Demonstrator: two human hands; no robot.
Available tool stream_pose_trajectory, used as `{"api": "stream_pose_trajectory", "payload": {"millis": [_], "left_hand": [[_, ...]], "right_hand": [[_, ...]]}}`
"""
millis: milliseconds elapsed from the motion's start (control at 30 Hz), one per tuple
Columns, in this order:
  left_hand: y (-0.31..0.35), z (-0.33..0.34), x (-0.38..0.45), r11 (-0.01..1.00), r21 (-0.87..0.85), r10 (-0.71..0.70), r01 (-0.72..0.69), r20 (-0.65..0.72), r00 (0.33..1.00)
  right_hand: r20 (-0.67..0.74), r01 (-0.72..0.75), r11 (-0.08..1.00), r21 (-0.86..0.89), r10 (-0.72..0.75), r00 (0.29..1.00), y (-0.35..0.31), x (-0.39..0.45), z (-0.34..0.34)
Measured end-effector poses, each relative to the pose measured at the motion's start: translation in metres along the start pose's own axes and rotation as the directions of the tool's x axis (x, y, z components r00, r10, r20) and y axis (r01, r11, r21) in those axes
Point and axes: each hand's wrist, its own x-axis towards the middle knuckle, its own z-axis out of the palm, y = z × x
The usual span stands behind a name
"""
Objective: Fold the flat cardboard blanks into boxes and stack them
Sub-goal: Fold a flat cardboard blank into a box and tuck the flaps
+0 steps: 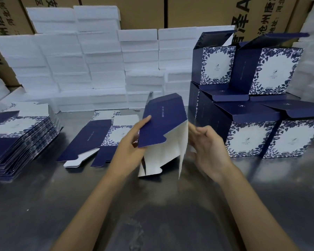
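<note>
A navy-and-white cardboard blank (163, 124) is held above the metal table (62, 205), partly opened, its white inside facing me. My left hand (132, 142) grips its left edge, thumb on the navy panel. My right hand (207, 147) holds the right side, fingers curled behind the white panel. A small pile of flat blanks (91, 140) lies just left of my hands. A taller pile of blanks (18, 138) sits at the far left. Folded boxes (252, 138) with blue floral fronts are stacked two high at the right.
White foam boxes (98, 60) are stacked in a wall along the back of the table. Brown shipping cartons (143, 11) stand behind them. The upper folded boxes (265, 69) have their lids standing open.
</note>
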Motion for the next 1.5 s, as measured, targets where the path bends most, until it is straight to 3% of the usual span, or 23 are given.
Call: {"api": "stream_pose_trajectory", "payload": {"millis": [167, 300, 400, 467, 633, 767, 833, 1233, 1500], "left_hand": [[0.006, -0.003, 0.002, 1.000, -0.006, 0.011, -0.011, -0.032, 0.999], [0.007, -0.001, 0.000, 1.000, -0.001, -0.004, 0.004, -0.023, 1.000], [0.010, 0.001, -0.002, 0.998, 0.057, -0.014, 0.016, -0.031, 0.999], [0.012, 0.002, -0.002, 0.995, 0.101, 0.011, -0.006, -0.049, 0.999], [0.015, -0.004, -0.004, 0.963, 0.228, 0.160, -0.145, -0.047, 0.986], [0.014, -0.003, -0.003, 0.967, 0.226, 0.130, -0.114, -0.061, 0.990], [0.014, -0.004, -0.002, 0.972, 0.209, 0.125, -0.110, -0.055, 0.991], [0.020, -0.006, -0.003, 0.980, 0.170, 0.111, -0.100, -0.056, 0.992], [0.023, -0.005, -0.003, 0.984, 0.157, 0.098, -0.086, -0.068, 0.993]], "right_hand": [[0.061, 0.110, 0.958, -0.265, -0.097, 0.993, 0.011, 0.001, 0.006], [-0.083, 0.167, 0.864, -0.476, -0.234, 0.969, 0.015, 0.004, 0.007], [-0.220, 0.101, 0.775, -0.624, -0.298, 0.929, 0.025, 0.005, 0.008], [-0.236, 0.054, 0.735, -0.676, -0.286, 0.929, 0.027, 0.005, 0.008], [-0.127, 0.010, 0.620, -0.785, -0.176, 0.976, 0.017, 0.002, 0.003], [-0.141, -0.111, 0.347, -0.931, -0.064, 0.988, 0.014, 0.000, -0.003], [-0.135, -0.127, 0.281, -0.951, -0.011, 0.991, 0.018, 0.001, -0.005], [-0.094, -0.064, 0.389, -0.919, -0.060, 0.994, 0.032, 0.007, -0.008], [-0.093, -0.058, 0.387, -0.920, -0.070, 0.993, 0.026, 0.005, -0.003]]}}
